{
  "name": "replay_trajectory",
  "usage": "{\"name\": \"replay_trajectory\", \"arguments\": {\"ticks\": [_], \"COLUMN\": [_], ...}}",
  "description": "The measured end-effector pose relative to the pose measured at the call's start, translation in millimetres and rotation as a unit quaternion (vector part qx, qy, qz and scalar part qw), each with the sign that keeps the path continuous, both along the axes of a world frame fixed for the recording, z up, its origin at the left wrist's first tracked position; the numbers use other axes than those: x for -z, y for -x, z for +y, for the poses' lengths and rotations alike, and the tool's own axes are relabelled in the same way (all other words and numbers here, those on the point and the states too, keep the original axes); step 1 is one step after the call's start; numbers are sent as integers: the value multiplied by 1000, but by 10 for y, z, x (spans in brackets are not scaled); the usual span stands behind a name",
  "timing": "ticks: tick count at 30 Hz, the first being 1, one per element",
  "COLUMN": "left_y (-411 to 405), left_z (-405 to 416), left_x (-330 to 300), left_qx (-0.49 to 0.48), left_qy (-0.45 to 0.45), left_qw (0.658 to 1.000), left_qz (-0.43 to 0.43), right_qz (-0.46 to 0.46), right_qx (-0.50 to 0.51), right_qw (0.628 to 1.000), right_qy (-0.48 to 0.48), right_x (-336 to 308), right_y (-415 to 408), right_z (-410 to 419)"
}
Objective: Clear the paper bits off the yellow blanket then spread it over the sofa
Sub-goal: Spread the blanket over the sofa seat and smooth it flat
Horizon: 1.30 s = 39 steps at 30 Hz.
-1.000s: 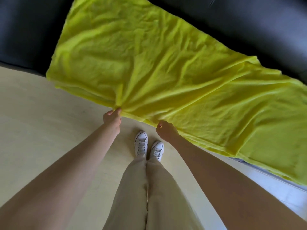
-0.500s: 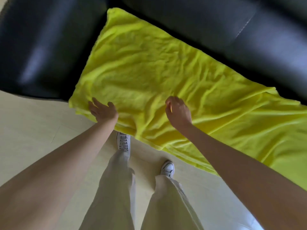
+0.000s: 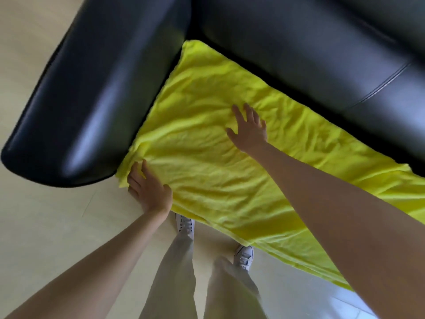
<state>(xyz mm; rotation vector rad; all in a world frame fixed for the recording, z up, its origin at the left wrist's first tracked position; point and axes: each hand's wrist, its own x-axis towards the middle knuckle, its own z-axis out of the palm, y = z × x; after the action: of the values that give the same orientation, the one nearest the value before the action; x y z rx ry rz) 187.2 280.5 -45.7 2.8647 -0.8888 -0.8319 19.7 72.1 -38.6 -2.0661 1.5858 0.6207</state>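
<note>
yellow crumpled fabric blanket (image 3: 207, 157) lies on black leather sofa (image 3: 299, 54) seat, long axis running right, left hand (image 3: 149, 189) flat at its near-left corner, right hand (image 3: 249, 127) mid-cloth, fingers splayed.

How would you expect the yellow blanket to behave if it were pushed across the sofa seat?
The yellow blanket is probably floppy: it wrinkles everywhere and droops over the seat edge. Pushed, it would likely bunch rather than slide whole. The glossy black sofa may let it slip.
</note>
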Motion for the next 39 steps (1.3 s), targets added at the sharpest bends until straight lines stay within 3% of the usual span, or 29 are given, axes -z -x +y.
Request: {"name": "replay_trajectory", "arguments": {"ticks": [6, 10, 14, 19, 21, 24, 27, 30, 33, 36, 39], "left_y": [-18, -53, -9, -2, 80, 258, 639, 1135, 1720, 2227, 2504], "left_z": [-488, -1109, -1691, -1940, -1923, -1918, -2075, -2287, -2455, -2570, -2632], "left_x": [-24, 80, 195, 203, 175, 130, 91, 110, 170, 236, 340], "left_qx": [230, 341, 336, 294, 284, 286, 391, 497, 600, 671, 710], "left_qy": [131, 129, -5, -66, -65, -8, 75, 120, 142, 135, 102], "left_qw": [964, 930, 938, 950, 955, 958, 917, 859, 786, 725, 692], "left_qz": [23, 52, 84, 78, 60, 3, -25, 11, 50, 79, 77], "right_qz": [-52, -52, -36, -90, -150, -188, -143, -95, -33, -27, -29], "right_qx": [12, 104, 120, 115, 135, 124, 153, 231, 330, 407, 401], "right_qw": [991, 992, 992, 988, 979, 969, 955, 938, 914, 889, 903], "right_qy": [121, 57, -13, -58, -35, 99, 210, 240, 233, 206, 150], "right_x": [-16, 68, 172, 191, 145, 48, 35, 105, 150, 122, 123], "right_y": [-169, -302, -330, -281, -201, 72, 661, 1309, 1981, 2534, 2941], "right_z": [-173, -398, -565, -903, -948, -778, -482, -175, 89, 238, 262]}}
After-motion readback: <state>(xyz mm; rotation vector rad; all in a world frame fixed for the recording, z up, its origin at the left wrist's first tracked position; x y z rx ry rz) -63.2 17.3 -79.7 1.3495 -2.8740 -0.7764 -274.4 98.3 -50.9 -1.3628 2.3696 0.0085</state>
